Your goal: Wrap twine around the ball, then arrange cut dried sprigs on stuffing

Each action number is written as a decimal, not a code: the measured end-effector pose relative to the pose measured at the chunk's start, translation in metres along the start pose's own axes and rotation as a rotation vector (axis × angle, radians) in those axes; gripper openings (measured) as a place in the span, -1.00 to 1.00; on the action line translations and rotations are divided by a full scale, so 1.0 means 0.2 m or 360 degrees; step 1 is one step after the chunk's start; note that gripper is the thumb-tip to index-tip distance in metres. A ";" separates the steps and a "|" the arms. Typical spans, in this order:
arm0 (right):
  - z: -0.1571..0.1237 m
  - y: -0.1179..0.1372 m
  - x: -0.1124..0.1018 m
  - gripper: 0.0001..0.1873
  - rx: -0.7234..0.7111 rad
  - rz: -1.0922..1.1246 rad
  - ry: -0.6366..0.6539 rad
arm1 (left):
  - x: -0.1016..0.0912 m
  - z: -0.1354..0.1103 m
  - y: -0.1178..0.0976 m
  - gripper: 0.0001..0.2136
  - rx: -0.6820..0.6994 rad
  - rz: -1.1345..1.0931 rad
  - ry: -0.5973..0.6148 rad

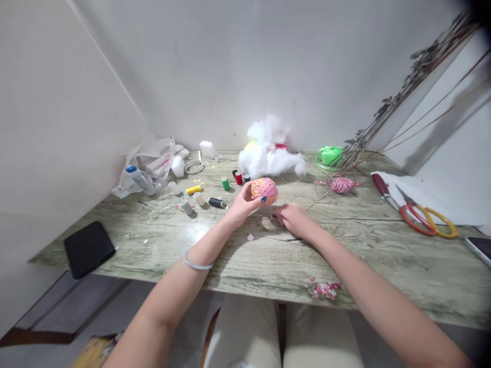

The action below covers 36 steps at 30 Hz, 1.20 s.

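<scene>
**Pink ball in hand, stuffing and thread spread behind**

The left hand [245, 204] is closed around a pink patterned ball [264, 190], held just above the middle of the worktop [383, 266]. It looks already rounded and covered; whether any seam is left open cannot be told. The right hand [293, 219] rests just beside it, knuckles up and fingers curled against the surface; whether it pinches anything cannot be told.

Going from the left edge: a black pouch [89, 248] at the front left corner, a crumpled plastic bag [151, 161] and thread spools [217, 202] toward the back, white stuffing [268, 156] against the rear wall, a green ribbon roll [330, 155], a pink-and-white twine bundle [341, 184], then red-handled scissors [420, 217] near the right edge. Dry twigs [402, 92] lean in the right rear corner. The worktop is pale wood-grain, set between plain white walls.
</scene>
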State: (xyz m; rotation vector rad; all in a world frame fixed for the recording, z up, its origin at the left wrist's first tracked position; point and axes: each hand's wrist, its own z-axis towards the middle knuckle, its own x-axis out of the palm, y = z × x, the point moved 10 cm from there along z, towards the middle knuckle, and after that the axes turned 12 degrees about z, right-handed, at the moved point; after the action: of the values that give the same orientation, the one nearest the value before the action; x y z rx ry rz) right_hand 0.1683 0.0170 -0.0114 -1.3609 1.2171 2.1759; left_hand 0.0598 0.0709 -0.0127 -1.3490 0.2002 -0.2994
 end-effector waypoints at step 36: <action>-0.06 -0.16 -0.12 -0.31 0.0108 0.2156 -0.0656 | 0.10 -0.07 -0.19 -0.61 0.0380 0.0961 0.0058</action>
State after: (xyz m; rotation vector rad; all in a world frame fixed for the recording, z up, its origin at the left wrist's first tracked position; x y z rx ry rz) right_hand 0.2077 0.0312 -0.0094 0.1981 2.3271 2.8338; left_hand 0.0701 0.0448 0.0217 -0.9918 0.5695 0.1580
